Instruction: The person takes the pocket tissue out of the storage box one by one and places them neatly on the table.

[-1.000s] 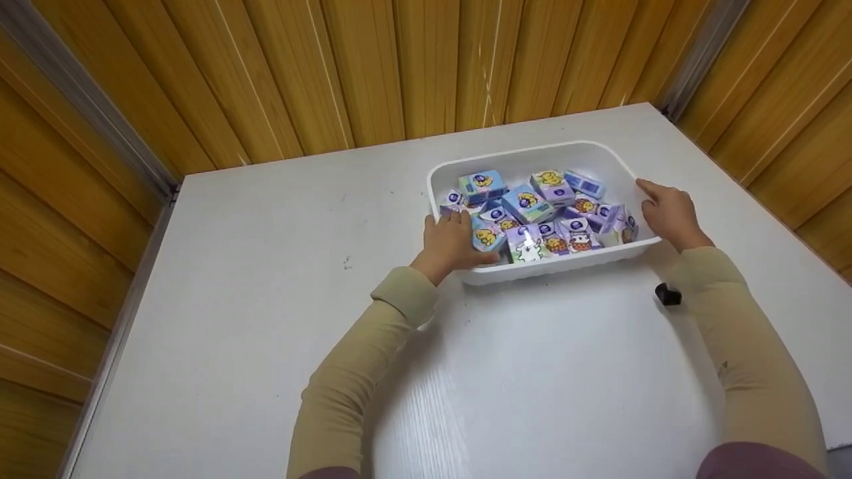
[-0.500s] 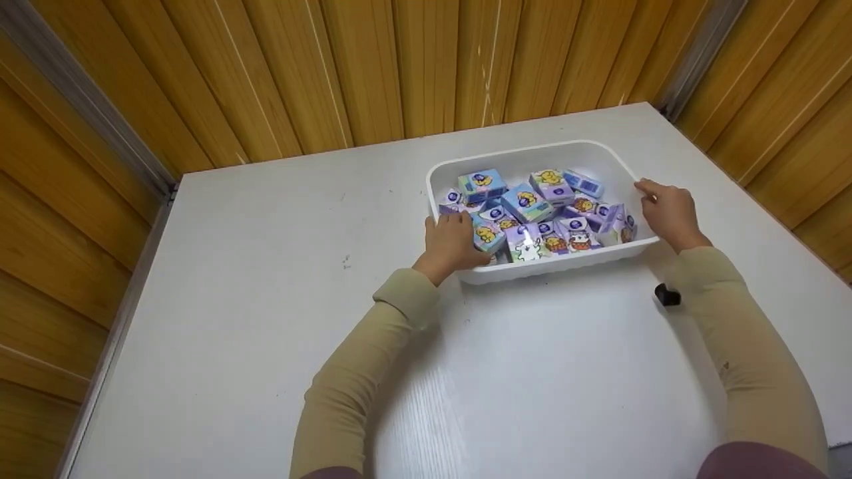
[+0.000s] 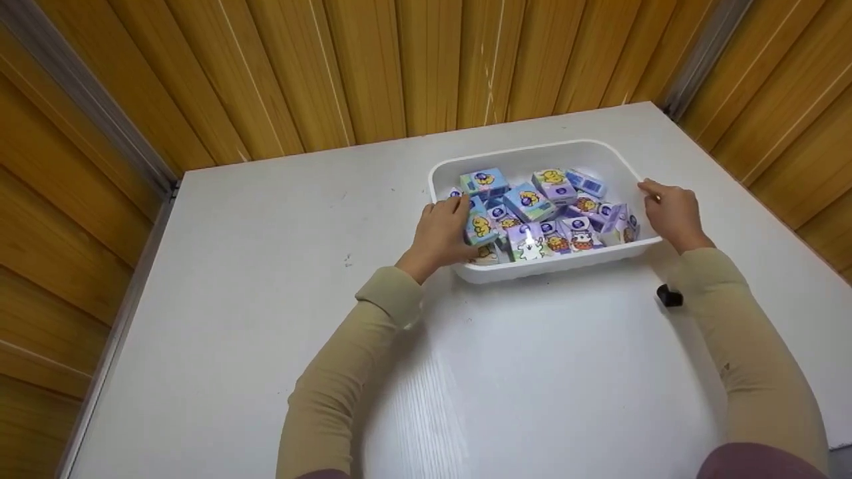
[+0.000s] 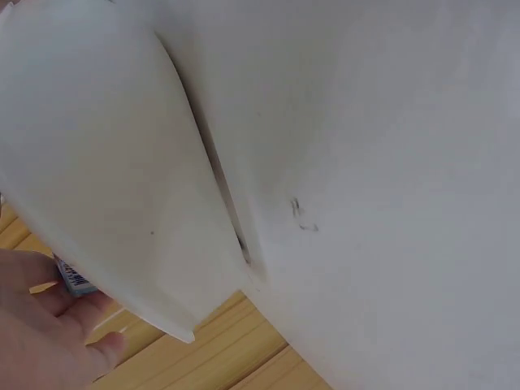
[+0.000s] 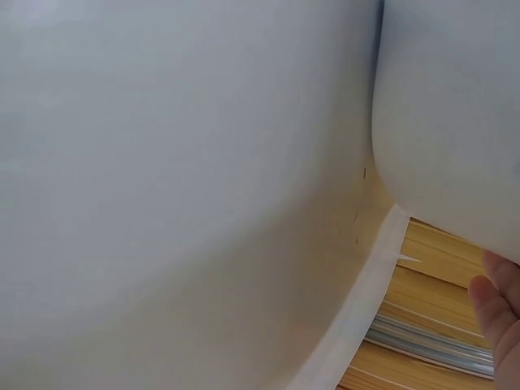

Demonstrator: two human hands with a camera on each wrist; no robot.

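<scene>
The left hand (image 3: 439,233) pinches a blue box (image 3: 480,226) between thumb and fingers at the left end of the white tray (image 3: 526,271), just above the rim's near corner. The left wrist view shows a printed part of the box between the fingers. The right hand (image 3: 673,213) pinches the tray's right rim, its index finger reaching to the edge. Other boxes (image 3: 529,201), blue and purple with cartoon animals, lie jumbled inside the tray, several tilted. The tray rests on the white bench (image 3: 266,299). A black piece (image 3: 669,296) lies beside the right sleeve (image 3: 745,346).
</scene>
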